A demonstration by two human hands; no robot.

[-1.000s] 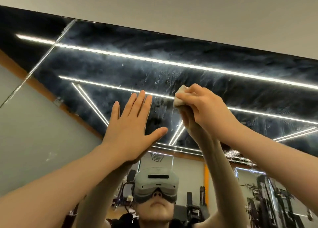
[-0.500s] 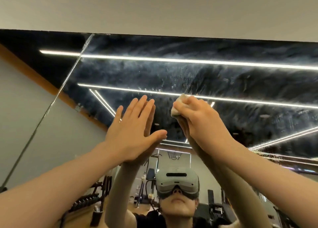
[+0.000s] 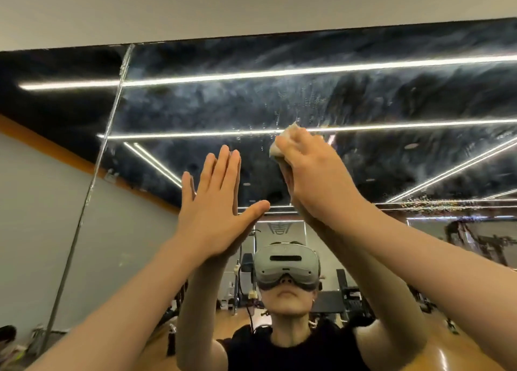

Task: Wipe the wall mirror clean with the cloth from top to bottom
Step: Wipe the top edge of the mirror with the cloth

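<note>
Wall mirror (image 3: pixel 363 102): it fills nearly everything ahead of me, its top edge running just under the pale wall. A hazy film with wet droplets covers the upper band; 1 vertical seam splits it near the left edge.

My left hand (image 3: pixel 215 211): flat, fingers straight and together, thumb spread, palm apparently pressed to the glass below and left of the cloth. It holds nothing; I judge it is only bracing me.

My right hand (image 3: pixel 313 169): fingers curled tight round the cloth, pushing it against the glass, arm reaching up from the lower right.

Cloth (image 3: pixel 282 144): a small pale wad, mostly hidden in my right fist, with only its top and left side showing. It touches the mirror well below the top edge and nearer the middle than either side edge.

The relation that matters: the smeared band between the cloth and the top edge lies straight above my right hand, and it stretches long from side edge to side edge — so my right hand, already carrying the cloth, is the one placed to work it.

Judgement: wiping looks barely begun, since the film runs across the whole upper band; the next stroke calls for reaching up toward the top edge before working downward.

Risk: stretched this high, pressure may be light — streaks could stay.
</note>
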